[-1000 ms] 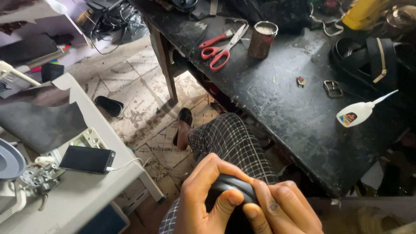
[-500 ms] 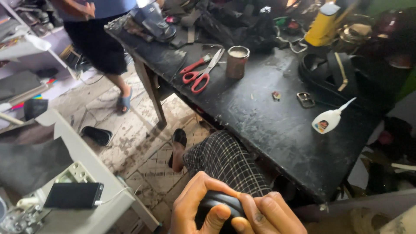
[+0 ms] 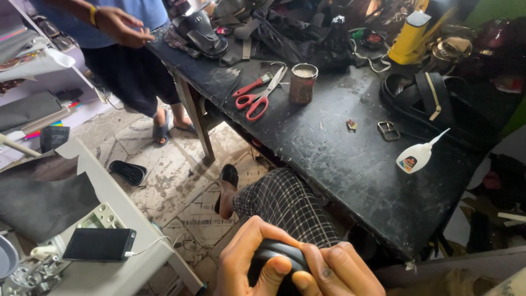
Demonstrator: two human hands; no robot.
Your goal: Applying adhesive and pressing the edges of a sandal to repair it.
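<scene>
**Head view: both hands wrapped around a dark curved piece**

Head camera looks down at the left hand (image 3: 246,257) and right hand (image 3: 339,271), pressed together at the bottom edge of the frame, above a checked-trousered knee (image 3: 287,205). Both hands are closed around a black curved piece (image 3: 276,253); fingers curl over its top, thumbs press its front. Only a smooth, rounded, dark strip shows between the fingers; its full shape is hidden. It sits low in front of the black worktable (image 3: 339,164), which carries red scissors (image 3: 255,98), a tin (image 3: 302,82) and a white glue bottle (image 3: 416,156). Another person's hand (image 3: 121,26) reaches the table's far corner.
</scene>
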